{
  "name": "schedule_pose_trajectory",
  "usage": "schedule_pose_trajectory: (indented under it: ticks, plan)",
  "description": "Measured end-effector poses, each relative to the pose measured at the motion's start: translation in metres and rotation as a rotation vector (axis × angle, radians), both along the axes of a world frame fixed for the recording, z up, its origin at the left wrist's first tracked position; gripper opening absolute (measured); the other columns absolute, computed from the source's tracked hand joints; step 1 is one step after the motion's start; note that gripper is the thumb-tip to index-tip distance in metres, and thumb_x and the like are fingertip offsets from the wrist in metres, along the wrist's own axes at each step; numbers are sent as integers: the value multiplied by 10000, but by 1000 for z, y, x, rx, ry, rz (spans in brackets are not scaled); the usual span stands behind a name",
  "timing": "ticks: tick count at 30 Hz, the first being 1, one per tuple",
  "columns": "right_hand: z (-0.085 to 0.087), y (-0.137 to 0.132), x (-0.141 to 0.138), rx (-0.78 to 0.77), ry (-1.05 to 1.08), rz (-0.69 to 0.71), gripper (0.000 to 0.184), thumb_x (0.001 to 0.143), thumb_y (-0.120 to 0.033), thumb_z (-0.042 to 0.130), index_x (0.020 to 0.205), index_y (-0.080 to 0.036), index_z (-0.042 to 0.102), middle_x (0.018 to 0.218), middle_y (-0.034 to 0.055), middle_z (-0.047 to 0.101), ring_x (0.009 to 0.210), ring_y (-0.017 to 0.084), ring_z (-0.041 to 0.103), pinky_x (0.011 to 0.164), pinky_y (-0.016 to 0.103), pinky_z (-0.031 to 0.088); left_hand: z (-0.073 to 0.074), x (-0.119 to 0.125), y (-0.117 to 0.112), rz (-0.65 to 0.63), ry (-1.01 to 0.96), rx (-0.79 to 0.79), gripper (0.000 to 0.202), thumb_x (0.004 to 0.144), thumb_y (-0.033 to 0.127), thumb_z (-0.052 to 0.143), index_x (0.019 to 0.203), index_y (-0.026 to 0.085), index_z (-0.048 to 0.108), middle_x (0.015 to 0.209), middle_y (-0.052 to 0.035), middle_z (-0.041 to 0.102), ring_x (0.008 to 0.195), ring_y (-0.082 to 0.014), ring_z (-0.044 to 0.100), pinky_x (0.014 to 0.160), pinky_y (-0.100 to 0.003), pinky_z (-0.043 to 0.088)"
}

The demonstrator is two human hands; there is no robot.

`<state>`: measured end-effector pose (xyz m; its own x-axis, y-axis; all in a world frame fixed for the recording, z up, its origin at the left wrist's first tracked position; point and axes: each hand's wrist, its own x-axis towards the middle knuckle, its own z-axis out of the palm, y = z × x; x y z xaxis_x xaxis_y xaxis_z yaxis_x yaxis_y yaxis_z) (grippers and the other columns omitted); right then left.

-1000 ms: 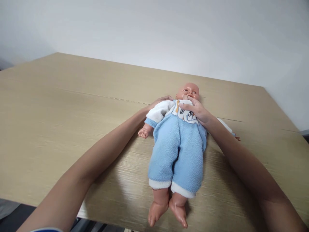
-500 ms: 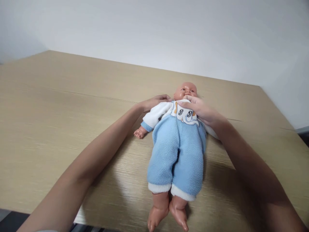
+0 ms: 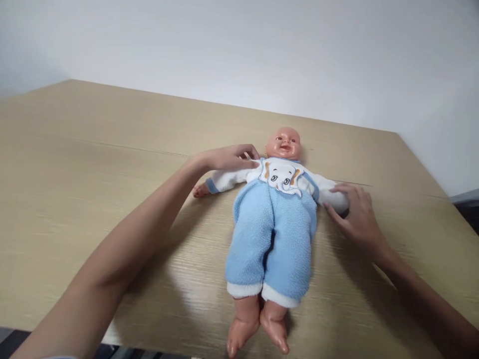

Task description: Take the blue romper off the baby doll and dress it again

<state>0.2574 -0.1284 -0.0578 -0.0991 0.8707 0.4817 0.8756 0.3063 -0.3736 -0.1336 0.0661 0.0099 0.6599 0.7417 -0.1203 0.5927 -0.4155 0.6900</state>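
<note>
A baby doll lies on its back on the wooden table, head away from me and bare feet toward me. It wears a fleecy blue and white outfit with an elephant face on the chest. At the doll's shoulder on the left side, my left hand has its thumb and bent fingers on the white sleeve. My right hand grips the end of the other sleeve between thumb and fingers. The doll's hand on that side is hidden.
The light wooden table has a thin seam running across it. A pale wall rises behind its far edge. Dark items show past the table's near left edge and at the far right.
My right hand has moved from the doll's neck and chest down to the right sleeve. My left hand has shifted slightly left, and the doll's left-side arm now stretches further outward.
</note>
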Motion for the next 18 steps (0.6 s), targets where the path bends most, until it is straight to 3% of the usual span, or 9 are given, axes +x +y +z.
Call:
schedule_pose_trajectory:
  ticks: [4, 6, 8, 12, 15, 18]
  plan:
    - [-15, -21, 32, -75, 56, -57, 578, 1010, -555, 740, 1481, -246, 614, 1421, 197, 718, 1289, 434, 683, 1117, 643, 557, 14, 34, -27, 58, -13, 505, 161, 953, 308, 594, 1049, 199, 665, 1155, -142, 726, 1155, -349, 673, 1069, -505, 541]
    - [-17, -23, 40, -130, 125, -78, 582, 987, -554, 760, 1465, -246, 636, 1408, 200, 731, 1263, 436, 703, 1089, 647, 585, 19, 63, -48, 64, -121, 668, 151, 976, 203, 533, 1074, 185, 645, 1171, -155, 716, 1176, -338, 651, 1102, -507, 536]
    - [-17, -23, 42, -177, 206, -90, 555, 954, -539, 782, 1415, -249, 677, 1385, 198, 750, 1213, 427, 736, 1051, 639, 615, 20, 94, -66, -56, -140, 699, 198, 1023, 198, 538, 1174, 157, 660, 1255, -173, 722, 1241, -340, 638, 1168, -513, 516]
    - [-9, -22, 39, -221, 365, -156, 529, 865, -505, 844, 1313, -243, 741, 1303, 185, 810, 1087, 390, 800, 968, 591, 668, 11, 137, -81, -226, 104, 665, 347, 1088, 354, 663, 1302, 84, 707, 1357, -230, 732, 1324, -402, 607, 1215, -555, 483]
    - [-3, -22, 35, -180, 420, -216, 538, 815, -529, 890, 1250, -238, 769, 1174, 152, 846, 976, 355, 812, 943, 577, 678, 2, 146, -76, -229, 167, 630, 296, 1103, 326, 655, 1267, 95, 736, 1309, -217, 770, 1288, -397, 622, 1169, -537, 498]
    - [3, -15, 28, -126, 554, -207, 573, 787, -552, 953, 1239, -250, 776, 1151, 111, 848, 990, 323, 818, 957, 539, 688, -6, 144, -71, -217, 5, 623, 255, 1163, 291, 531, 1250, 137, 714, 1251, -188, 789, 1225, -358, 655, 1107, -500, 516]
